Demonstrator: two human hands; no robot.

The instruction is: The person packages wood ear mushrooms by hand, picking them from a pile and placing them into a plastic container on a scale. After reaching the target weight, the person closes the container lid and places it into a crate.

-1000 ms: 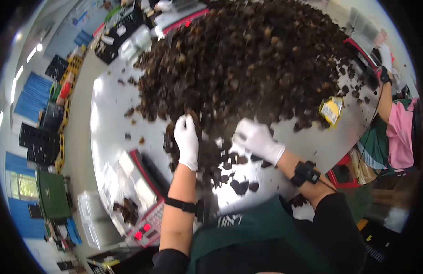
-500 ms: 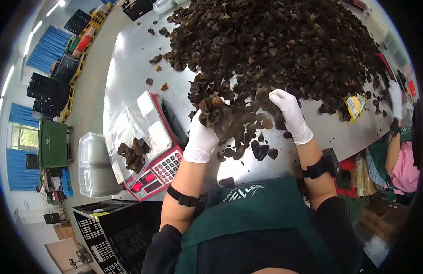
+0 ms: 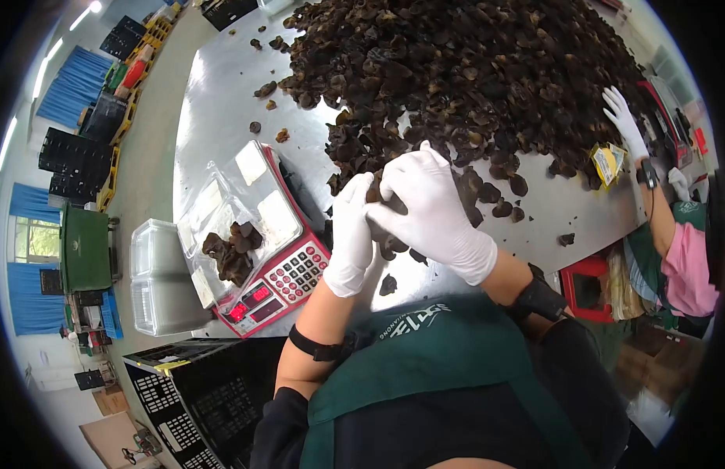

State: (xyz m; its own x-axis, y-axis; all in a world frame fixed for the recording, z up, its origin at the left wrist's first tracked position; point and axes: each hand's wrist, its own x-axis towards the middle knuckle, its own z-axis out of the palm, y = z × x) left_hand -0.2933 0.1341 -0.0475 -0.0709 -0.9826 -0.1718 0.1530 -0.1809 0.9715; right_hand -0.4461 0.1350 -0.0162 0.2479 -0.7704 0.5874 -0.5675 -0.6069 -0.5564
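My left hand point(image 3: 351, 234), in a white glove, is closed around dark dried fungus pieces, mostly covered by the fingers. Beside it, touching or nearly so, my right hand point(image 3: 433, 211) curls its gloved fingers over the same spot; what they pinch is hidden. Behind both hands lies the big heap of dark fungus point(image 3: 456, 70), with loose pieces under them on the metal table point(image 3: 214, 117). To the left, a red and white scale point(image 3: 296, 273) bears an open clear plastic box point(image 3: 210, 211) with a clump of fungus point(image 3: 231, 252) in it.
Stacked clear boxes point(image 3: 163, 277) stand left of the scale. A black crate point(image 3: 214, 399) is below the table's left edge. A yellow packet point(image 3: 607, 165) lies at the right of the heap, near a co-worker's gloved hand point(image 3: 624, 121) and a second red scale point(image 3: 666, 117).
My right hand has moved left and come up against my left hand, over the fungus pieces. The co-worker's hand has reached left toward the heap.
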